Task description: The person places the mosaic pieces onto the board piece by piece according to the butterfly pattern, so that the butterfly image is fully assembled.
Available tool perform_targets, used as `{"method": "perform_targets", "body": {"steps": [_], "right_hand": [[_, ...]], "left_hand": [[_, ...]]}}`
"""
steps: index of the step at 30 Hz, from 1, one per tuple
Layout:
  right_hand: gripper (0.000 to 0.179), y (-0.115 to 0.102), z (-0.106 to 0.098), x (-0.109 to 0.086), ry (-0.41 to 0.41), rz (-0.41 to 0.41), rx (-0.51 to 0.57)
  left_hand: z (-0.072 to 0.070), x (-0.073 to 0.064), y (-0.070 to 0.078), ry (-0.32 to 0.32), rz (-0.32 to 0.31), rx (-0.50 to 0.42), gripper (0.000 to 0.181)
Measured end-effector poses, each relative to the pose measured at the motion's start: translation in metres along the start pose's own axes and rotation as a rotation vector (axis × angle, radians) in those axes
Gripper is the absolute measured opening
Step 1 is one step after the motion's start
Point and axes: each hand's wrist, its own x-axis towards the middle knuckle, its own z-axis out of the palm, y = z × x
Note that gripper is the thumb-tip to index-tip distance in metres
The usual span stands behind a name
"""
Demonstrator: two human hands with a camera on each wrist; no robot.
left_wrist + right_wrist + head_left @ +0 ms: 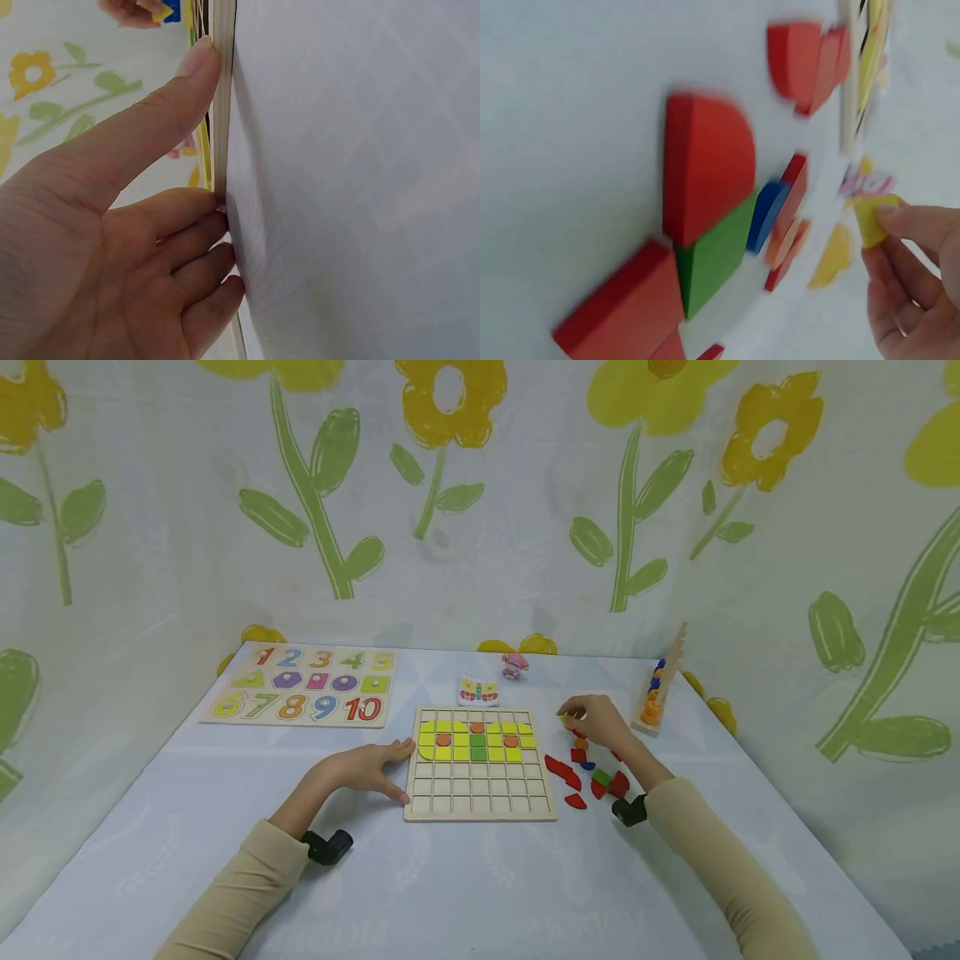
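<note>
A wooden grid board (480, 785) lies mid-table, its upper rows holding yellow, orange and green pieces in a butterfly-like pattern. At the board's left edge, my left hand (366, 767) rests with thumb and fingers extended, touching the side, as the left wrist view also shows. To the right of the board, my right hand (597, 720) pinches a small yellow block (870, 220) between thumb and fingers, raised over loose pieces. Among these lie red quarter-round pieces (712, 161), a green square (714, 251) and a blue piece (767, 214).
Behind the board stands a small butterfly pattern card (478, 692), with a pink figurine (514, 665) near it. A number-and-shape puzzle board (300, 685) occupies the back left. At the back right is a wooden stand with coloured beads (654, 693).
</note>
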Motion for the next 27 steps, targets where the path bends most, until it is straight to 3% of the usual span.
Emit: {"method": "perform_targets", "body": {"steps": [11, 17, 27], "right_hand": [[0.011, -0.032, 0.015, -0.016, -0.104, -0.041, 0.124], [0.012, -0.044, 0.029, -0.018, -0.144, -0.032, 0.126], [0.012, -0.048, 0.037, -0.016, -0.123, -0.004, 0.103]], "left_hand": [[-0.001, -0.001, 0.001, 0.003, -0.016, 0.013, 0.100], [-0.001, 0.000, 0.001, 0.002, -0.012, 0.014, 0.100], [0.000, 0.001, 0.000, -0.001, 0.000, 0.015, 0.100]]}}
